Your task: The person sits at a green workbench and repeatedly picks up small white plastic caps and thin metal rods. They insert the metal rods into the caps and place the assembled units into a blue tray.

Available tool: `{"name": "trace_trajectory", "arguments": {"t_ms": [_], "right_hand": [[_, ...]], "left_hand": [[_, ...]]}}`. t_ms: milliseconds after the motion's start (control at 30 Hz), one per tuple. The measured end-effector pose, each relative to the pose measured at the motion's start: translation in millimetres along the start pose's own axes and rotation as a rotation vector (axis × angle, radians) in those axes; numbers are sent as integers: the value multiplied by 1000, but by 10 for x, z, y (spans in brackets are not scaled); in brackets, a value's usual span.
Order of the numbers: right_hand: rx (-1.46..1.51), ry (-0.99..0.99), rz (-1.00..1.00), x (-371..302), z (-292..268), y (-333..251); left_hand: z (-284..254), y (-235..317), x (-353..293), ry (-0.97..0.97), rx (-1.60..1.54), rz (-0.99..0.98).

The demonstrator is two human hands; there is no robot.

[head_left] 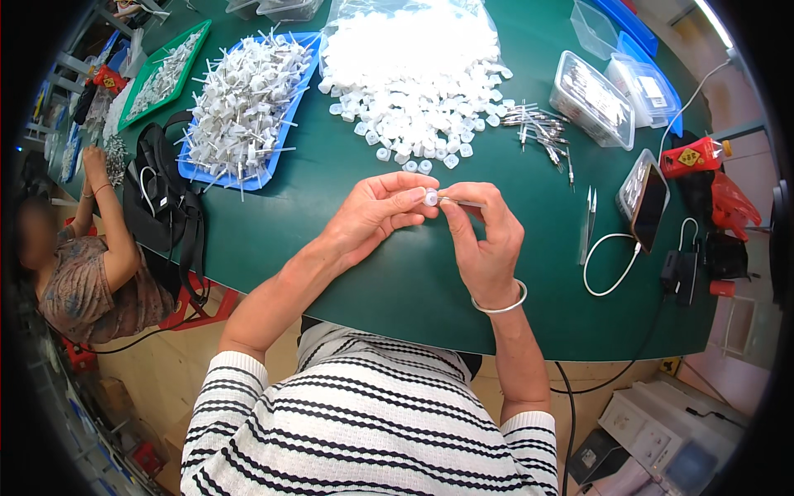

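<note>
Above the green table my left hand (374,213) pinches a small white plastic cap (431,197) between thumb and fingers. My right hand (488,227) is closed on a thin metal pin (465,202), whose tip meets the cap. Just beyond my hands spreads a large heap of loose white caps (422,107), spilling from a clear plastic bag. A small pile of metal pins (538,124) lies right of the heap. To the left, a blue tray (269,169) is piled with caps that have pins through them (244,107).
Tweezers (589,219) lie on the right, near a phone (650,207) with a white cable, propped on a clear box. Another clear box (592,99) holds metal pins. A black bag (161,186) and a green tray (165,74) are on the left, where another person (99,273) sits.
</note>
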State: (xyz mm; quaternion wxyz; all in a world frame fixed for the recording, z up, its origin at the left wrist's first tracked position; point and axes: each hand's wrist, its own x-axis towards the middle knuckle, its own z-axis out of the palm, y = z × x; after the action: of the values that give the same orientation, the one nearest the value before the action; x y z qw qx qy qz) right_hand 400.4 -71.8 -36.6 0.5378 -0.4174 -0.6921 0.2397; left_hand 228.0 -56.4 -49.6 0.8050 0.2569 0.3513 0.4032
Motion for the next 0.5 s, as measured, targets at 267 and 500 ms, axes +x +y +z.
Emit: {"name": "trace_trajectory", "arguments": {"t_ms": [267, 500], "right_hand": [[3, -49, 26, 35, -44, -15], [6, -83, 60, 67, -88, -48]], "left_hand": [[-20, -3, 16, -15, 20, -19], [-12, -3, 15, -5, 45, -15]]}}
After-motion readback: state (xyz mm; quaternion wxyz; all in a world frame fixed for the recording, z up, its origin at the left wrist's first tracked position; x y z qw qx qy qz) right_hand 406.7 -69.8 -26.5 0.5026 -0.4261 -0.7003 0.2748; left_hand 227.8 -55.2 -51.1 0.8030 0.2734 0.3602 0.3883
